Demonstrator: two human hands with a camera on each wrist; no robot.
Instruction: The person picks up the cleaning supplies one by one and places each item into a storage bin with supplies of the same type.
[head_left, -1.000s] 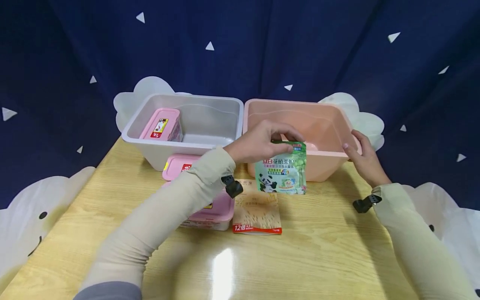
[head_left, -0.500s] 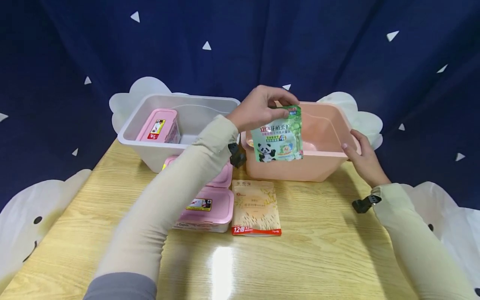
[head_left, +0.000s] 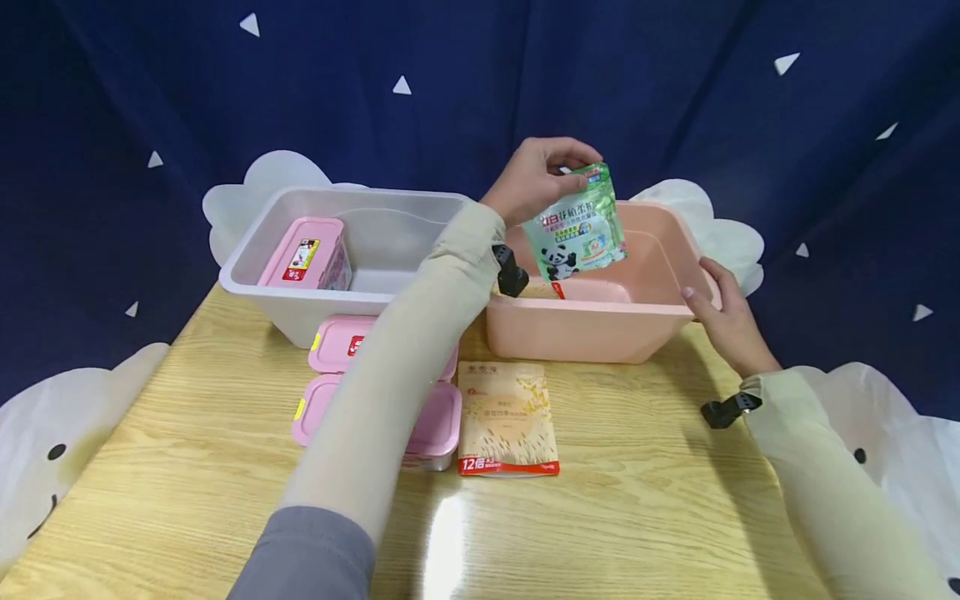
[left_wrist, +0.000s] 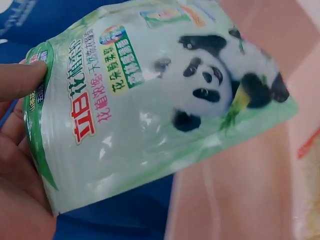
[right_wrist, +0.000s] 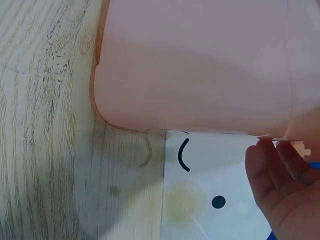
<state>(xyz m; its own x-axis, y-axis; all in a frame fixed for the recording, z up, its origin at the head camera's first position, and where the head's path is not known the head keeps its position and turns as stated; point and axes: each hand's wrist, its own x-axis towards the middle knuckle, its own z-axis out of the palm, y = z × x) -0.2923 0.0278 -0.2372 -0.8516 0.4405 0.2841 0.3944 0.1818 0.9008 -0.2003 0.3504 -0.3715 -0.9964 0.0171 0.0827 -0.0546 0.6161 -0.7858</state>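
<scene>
My left hand (head_left: 534, 182) pinches the top edge of a green pouch with a panda print (head_left: 581, 232), thumb on its front. The pouch hangs tilted over the peach plastic bin (head_left: 577, 332); in the left wrist view the panda (left_wrist: 200, 85) fills much of the frame. My right hand (head_left: 735, 325) grips the bin's right rim, thumb over the top and fingers (right_wrist: 260, 170) under its outer edge in the right wrist view. Inside the bin lies a tan packet with a red strip (head_left: 557, 290), mostly hidden by the green pouch and the bin wall.
A grey bin (head_left: 375, 287) stands close left of the peach one, with a pink-lidded box (head_left: 333, 250) inside. Two more pink-lidded boxes (head_left: 330, 343) sit in front, partly behind my left arm. A beige pouch (head_left: 507, 421) lies flat on the wooden table (head_left: 637, 483).
My left hand has lifted the green pouch up and back, from before the peach bin's front wall to over its opening. The right hand stays on the rim.
</scene>
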